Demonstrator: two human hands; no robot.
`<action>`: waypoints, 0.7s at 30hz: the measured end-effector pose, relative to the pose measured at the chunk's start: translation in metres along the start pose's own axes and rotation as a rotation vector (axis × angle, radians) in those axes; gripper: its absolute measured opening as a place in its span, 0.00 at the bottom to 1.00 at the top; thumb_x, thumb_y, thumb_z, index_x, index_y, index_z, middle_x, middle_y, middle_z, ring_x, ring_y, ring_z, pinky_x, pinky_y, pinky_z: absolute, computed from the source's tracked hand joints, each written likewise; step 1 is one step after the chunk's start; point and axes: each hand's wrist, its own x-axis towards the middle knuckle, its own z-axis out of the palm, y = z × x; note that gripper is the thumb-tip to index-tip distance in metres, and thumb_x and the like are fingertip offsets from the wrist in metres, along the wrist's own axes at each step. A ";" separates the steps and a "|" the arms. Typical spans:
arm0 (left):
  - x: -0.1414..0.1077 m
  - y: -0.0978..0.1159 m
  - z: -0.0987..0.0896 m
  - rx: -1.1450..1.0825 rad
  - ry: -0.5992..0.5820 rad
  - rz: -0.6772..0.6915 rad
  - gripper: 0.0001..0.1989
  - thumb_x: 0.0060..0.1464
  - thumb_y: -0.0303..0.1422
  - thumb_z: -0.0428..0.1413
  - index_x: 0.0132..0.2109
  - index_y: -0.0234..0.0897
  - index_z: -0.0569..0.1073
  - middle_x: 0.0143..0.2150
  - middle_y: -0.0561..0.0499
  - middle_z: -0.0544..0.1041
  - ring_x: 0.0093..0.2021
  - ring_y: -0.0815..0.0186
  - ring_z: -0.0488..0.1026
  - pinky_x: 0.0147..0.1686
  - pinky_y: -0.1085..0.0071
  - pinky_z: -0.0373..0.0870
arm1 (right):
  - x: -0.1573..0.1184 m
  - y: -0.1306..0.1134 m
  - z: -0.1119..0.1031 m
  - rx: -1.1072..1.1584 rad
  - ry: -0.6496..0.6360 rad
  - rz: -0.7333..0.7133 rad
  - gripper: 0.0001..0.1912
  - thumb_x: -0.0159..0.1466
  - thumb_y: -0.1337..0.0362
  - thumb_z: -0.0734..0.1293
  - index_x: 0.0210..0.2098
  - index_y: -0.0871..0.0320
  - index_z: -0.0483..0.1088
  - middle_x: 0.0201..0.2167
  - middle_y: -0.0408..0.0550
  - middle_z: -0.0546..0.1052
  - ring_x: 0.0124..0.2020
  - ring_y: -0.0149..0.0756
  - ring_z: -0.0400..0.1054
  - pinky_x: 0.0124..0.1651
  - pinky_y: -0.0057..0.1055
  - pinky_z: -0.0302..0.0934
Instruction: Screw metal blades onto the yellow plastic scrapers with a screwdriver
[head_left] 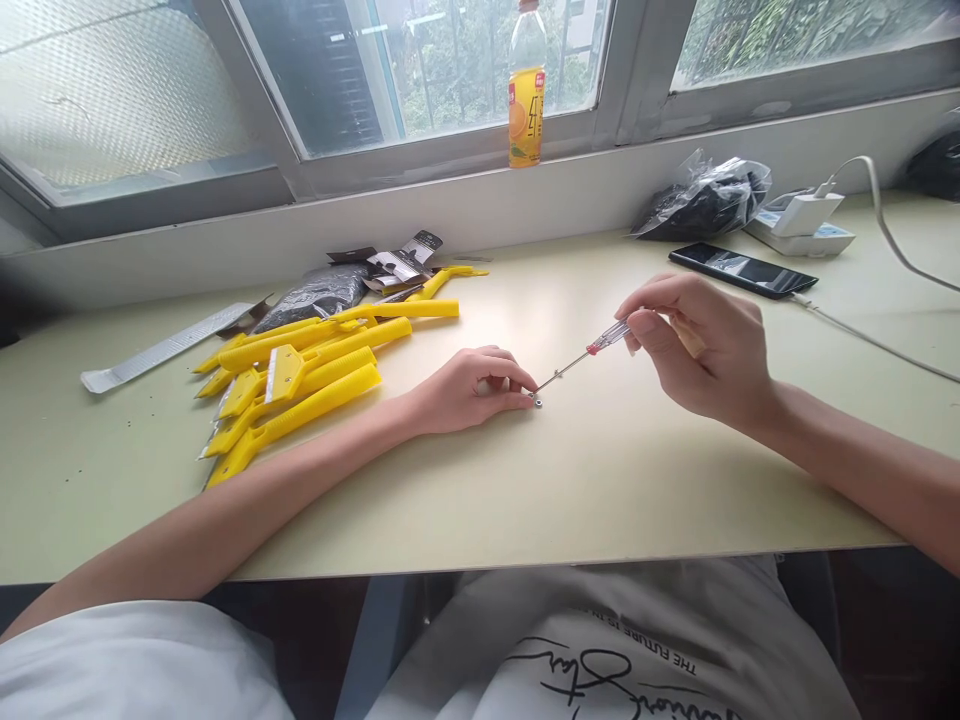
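My right hand (701, 345) grips a small screwdriver (609, 336) by its clear handle with a red collar. Its thin metal shaft slants down and left to the tabletop. At the shaft's tip, the thumb and fingers of my left hand (487, 388) are pinched together, resting on the table. Whatever they pinch is too small to name. Just beside these fingertips lies a tiny metal nut-like piece (538, 404). Another tiny metal bit (558, 374) shows next to the shaft.
Several yellow scrapers (315, 405) lie piled at the left, near a dark plastic bag (319, 295) and a long pale strip (165, 350). Back right are a phone (742, 270) on a cable, a white charger (806, 222) and another bag (701, 200). A drink bottle (526, 115) stands by the window.
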 end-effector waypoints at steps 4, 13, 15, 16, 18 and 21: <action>0.000 -0.001 0.000 0.003 -0.011 0.010 0.09 0.62 0.35 0.61 0.45 0.37 0.82 0.39 0.45 0.79 0.39 0.65 0.72 0.40 0.69 0.70 | 0.000 0.002 0.000 0.023 0.005 0.007 0.08 0.66 0.49 0.69 0.41 0.42 0.75 0.26 0.45 0.74 0.28 0.45 0.71 0.30 0.44 0.63; 0.001 0.000 0.000 -0.001 -0.028 -0.004 0.09 0.63 0.37 0.60 0.45 0.39 0.82 0.40 0.45 0.79 0.41 0.64 0.72 0.41 0.69 0.71 | -0.001 0.001 0.000 0.043 -0.028 -0.019 0.06 0.66 0.51 0.69 0.41 0.41 0.75 0.30 0.46 0.76 0.29 0.45 0.69 0.33 0.46 0.65; 0.001 -0.001 0.001 -0.010 -0.027 -0.007 0.09 0.63 0.37 0.60 0.44 0.39 0.82 0.40 0.45 0.79 0.42 0.63 0.72 0.41 0.68 0.71 | -0.001 0.001 0.000 0.042 -0.030 -0.019 0.06 0.66 0.50 0.69 0.41 0.40 0.75 0.30 0.46 0.75 0.29 0.45 0.69 0.32 0.46 0.64; 0.001 -0.001 0.001 -0.013 -0.027 -0.007 0.09 0.63 0.38 0.60 0.44 0.39 0.82 0.40 0.45 0.79 0.42 0.63 0.73 0.42 0.68 0.71 | -0.001 0.001 0.000 0.041 -0.032 -0.018 0.06 0.66 0.50 0.69 0.41 0.40 0.75 0.29 0.45 0.75 0.29 0.45 0.69 0.32 0.46 0.64; 0.001 -0.001 0.001 -0.017 -0.023 -0.004 0.09 0.63 0.38 0.60 0.44 0.39 0.83 0.40 0.45 0.79 0.42 0.63 0.73 0.42 0.68 0.71 | -0.001 0.001 -0.001 0.044 -0.036 -0.020 0.06 0.66 0.50 0.69 0.40 0.40 0.75 0.29 0.45 0.75 0.28 0.45 0.69 0.32 0.46 0.63; 0.001 -0.001 0.001 -0.019 -0.016 0.003 0.08 0.63 0.37 0.61 0.43 0.39 0.83 0.39 0.45 0.79 0.41 0.63 0.73 0.42 0.67 0.71 | -0.001 0.000 0.000 0.057 -0.044 -0.024 0.06 0.66 0.50 0.69 0.40 0.40 0.75 0.28 0.45 0.75 0.28 0.45 0.69 0.31 0.46 0.62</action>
